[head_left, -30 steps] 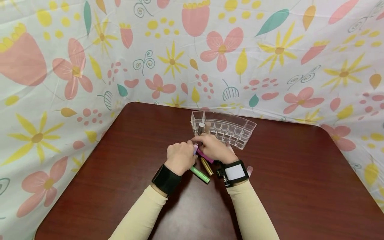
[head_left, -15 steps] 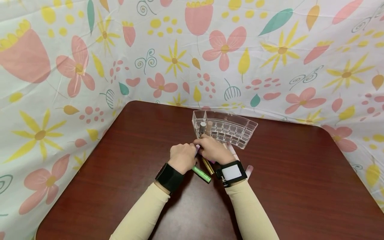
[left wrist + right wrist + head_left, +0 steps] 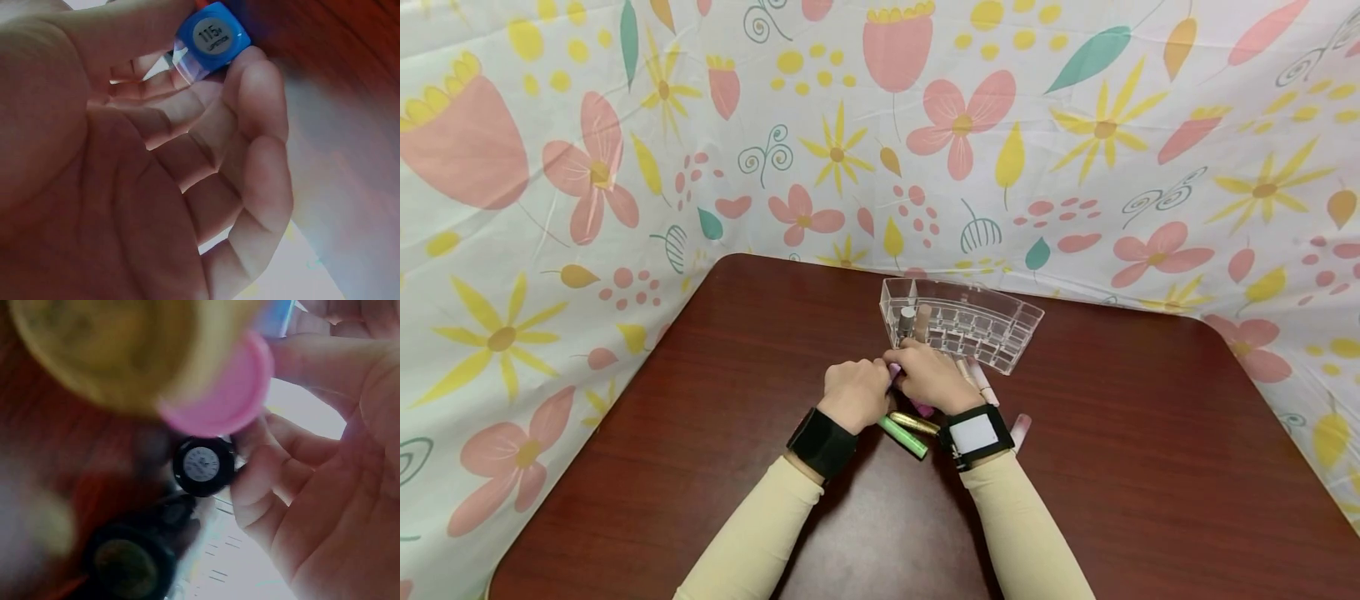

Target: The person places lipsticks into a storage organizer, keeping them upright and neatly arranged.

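Observation:
My left hand (image 3: 857, 392) holds a purple lipstick (image 3: 894, 375), whose blue end (image 3: 214, 34) carries a round label in the left wrist view. From the other side my right hand (image 3: 928, 375) meets the same lipstick, thumb and index finger pinching at its end; the exact contact is partly hidden. Below the hands lie a green lipstick tube (image 3: 903, 437) and a gold tube (image 3: 913, 423). A magenta tube (image 3: 922, 408) shows under my right palm. In the right wrist view its pink end (image 3: 219, 394) and a black round tube end (image 3: 203, 467) appear near my fingers.
A clear acrylic organizer (image 3: 1015, 333) stands behind the hands, with a silver-capped tube (image 3: 907, 318) and a beige tube (image 3: 923, 321) in its left slots. Pale pink tubes (image 3: 981, 382) and another pinkish tube (image 3: 1020, 429) lie right of my right hand.
The gold tube has turned to lie more sideways. My right hand has drawn closer to the left at the purple lipstick, and the pale tubes beside it show more.

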`<act>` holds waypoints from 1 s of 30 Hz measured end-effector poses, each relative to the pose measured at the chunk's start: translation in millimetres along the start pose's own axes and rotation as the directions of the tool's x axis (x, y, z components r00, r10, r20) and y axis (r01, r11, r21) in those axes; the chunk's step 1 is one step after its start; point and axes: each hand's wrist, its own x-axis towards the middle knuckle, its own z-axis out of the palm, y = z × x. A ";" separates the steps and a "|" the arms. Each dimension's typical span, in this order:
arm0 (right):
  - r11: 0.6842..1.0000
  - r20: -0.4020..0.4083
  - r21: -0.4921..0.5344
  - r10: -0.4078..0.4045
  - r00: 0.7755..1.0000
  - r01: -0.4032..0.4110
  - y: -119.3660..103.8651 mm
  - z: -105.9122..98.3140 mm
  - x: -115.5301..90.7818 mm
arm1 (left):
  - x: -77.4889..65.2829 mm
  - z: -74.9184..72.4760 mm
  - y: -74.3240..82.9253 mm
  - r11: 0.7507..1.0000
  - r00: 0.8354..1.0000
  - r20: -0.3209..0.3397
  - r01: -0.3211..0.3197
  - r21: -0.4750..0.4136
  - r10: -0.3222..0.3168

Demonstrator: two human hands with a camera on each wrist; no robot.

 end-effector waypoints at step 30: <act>0.955 -0.599 0.109 -0.158 0.785 0.276 -41.5 -143.2 -81.3 | -56.9 -106.2 -6.1 0.822 0.540 -0.762 -0.569 -0.016 0.358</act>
